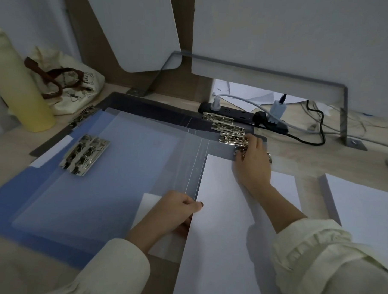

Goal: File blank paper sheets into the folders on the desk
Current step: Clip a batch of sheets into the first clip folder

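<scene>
The blank sheet [220, 225] lay lengthwise on the open folder [125, 166], its far edge just short of the clip [237, 151]. My left hand [174, 210] pinched its left edge. My right hand [253, 165], nearer the clip, seemed to curl its fingers [243, 156] round it, though blur hid the grip. More clips [223, 124] sat just beyond, and the paper stack [363, 209] lay to my right.

1. A paper sheet [218, 236] lies between the hands: the left hand [174, 210] holds its left edge, and the right hand [252, 165] is at its far corner.
2. Left of the left hand lie open folders [98, 187], with a metal clip [85, 154] on top.
3. Just beyond the right hand runs a row of clips [227, 128], with a power strip [241, 117] behind it.
4. Right of the right hand sits a paper stack [363, 209].
5. Far left stands a bottle [20, 90], with a cloth bag [80, 90] beside it.
</scene>
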`<action>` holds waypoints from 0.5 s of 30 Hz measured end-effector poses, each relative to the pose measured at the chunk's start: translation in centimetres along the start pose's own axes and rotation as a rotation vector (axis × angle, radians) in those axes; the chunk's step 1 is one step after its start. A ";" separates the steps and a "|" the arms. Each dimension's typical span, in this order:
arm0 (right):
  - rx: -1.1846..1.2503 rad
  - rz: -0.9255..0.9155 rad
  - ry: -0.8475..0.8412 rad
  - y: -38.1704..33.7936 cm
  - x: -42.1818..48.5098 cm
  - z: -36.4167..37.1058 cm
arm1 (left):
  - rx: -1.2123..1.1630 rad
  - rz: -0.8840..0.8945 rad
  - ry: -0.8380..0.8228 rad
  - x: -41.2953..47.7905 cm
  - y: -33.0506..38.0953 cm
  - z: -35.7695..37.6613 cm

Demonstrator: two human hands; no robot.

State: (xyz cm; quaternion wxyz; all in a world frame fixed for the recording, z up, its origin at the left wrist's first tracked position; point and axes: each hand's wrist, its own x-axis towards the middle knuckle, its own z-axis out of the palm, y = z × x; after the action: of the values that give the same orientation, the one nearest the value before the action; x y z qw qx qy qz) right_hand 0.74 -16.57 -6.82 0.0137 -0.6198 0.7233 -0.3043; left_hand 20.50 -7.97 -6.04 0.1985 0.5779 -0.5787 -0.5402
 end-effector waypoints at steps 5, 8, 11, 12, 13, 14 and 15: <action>0.435 0.385 0.130 1.2 2.8 -3.8 | -0.059 -0.007 -0.008 0.0 0.1 0.1; 0.583 0.624 0.151 2.7 2.7 -6.2 | -0.074 0.015 0.015 -0.2 0.0 0.1; 0.531 0.654 0.051 4.0 0.6 -7.8 | -0.057 0.052 0.044 -0.6 -0.1 0.2; 0.507 0.643 0.019 4.3 -0.2 -8.3 | -0.071 0.065 0.056 -0.7 -0.1 0.3; 0.496 0.637 -0.003 4.6 -1.1 -8.7 | -0.090 0.077 0.071 -0.8 -0.1 0.3; 0.490 0.633 -0.025 4.8 -2.1 -9.1 | -0.115 0.087 0.087 -1.0 -0.1 0.3; 0.494 0.633 -0.053 5.0 -3.0 -9.4 | -0.141 0.093 0.103 -1.1 -0.1 0.3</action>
State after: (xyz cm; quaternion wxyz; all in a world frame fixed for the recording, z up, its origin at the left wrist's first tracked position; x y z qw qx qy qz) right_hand -6.76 -9.67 -2.49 0.2739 -0.3520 0.7829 -0.4338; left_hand 20.57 -6.88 -5.83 0.2929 0.5620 -0.5544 -0.5395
